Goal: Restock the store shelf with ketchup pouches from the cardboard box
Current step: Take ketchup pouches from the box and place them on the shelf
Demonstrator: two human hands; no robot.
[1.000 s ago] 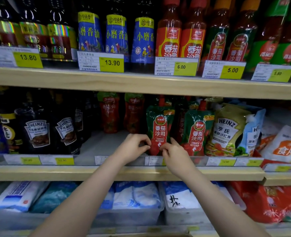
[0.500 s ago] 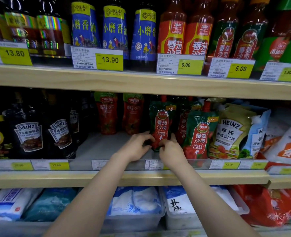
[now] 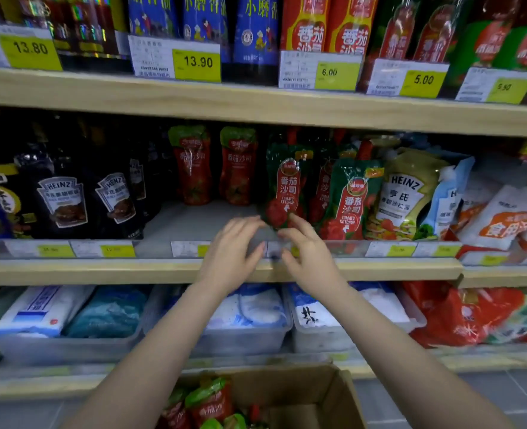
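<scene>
**Two bare hands at the foot of a ketchup pouch on a store shelf**

A head-worn camera looks forward and down at wooden store shelves. On the middle shelf [image 3: 70, 270] a green-and-red ketchup pouch [image 3: 285, 184] stands upright, marked "TOMATO KETCHUP". More pouches of the same kind [image 3: 350, 199] stand just to its right, and two red pouches [image 3: 215, 165] stand further back to its left.

Both hands reach toward the bottom of the front pouch. The left hand [image 3: 231, 252] has its grip apart: the fingers are spread and fairly straight, with their tips near the pouch's lower left corner. Motion blur makes it unclear whether they touch it. The right hand [image 3: 307, 252] also has its grip apart, fingers loosely extended, with a fingertip at the pouch's lower right edge. Neither hand is wrapped around anything.

Left of the pouches stand dark Heinz bottles [image 3: 61, 202]; a Heinz pouch [image 3: 406, 193] sits to the right. Yellow price tags [image 3: 197, 65] line the shelf above.

At the bottom of the view, between the forearms, an open cardboard box [image 3: 324, 397] holds more ketchup pouches.
</scene>
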